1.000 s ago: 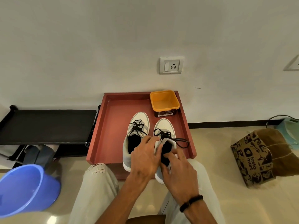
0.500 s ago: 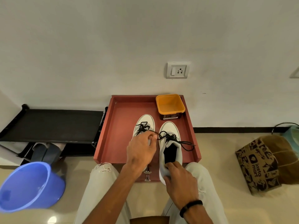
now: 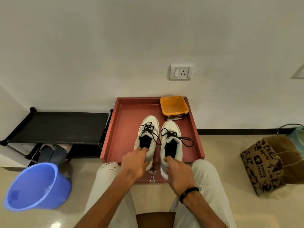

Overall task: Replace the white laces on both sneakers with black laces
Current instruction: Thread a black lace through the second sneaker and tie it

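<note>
Two white sneakers stand side by side, toes to the wall, on a red tray [image 3: 125, 129]. Both carry black laces: the left sneaker [image 3: 148, 124] has its lace tied over the tongue, the right sneaker [image 3: 171, 129] has lace ends trailing out to the right [image 3: 185, 140]. My left hand [image 3: 135, 163] grips the heel of the left sneaker, fingertips hooked inside its opening. My right hand [image 3: 178, 173] grips the heel of the right sneaker the same way. No white laces are in view.
An orange-rimmed tub [image 3: 174, 106] sits in the tray's far right corner. A blue bucket [image 3: 34, 186] lies on the floor at left, below a black rack [image 3: 57, 127]. A printed paper bag [image 3: 261, 163] stands at right. My knees flank the tray's near edge.
My left hand left the laces near the left sneaker's tongue and came back to its heel. The right hand stays at the right sneaker's heel. The sneakers now sit parallel.
</note>
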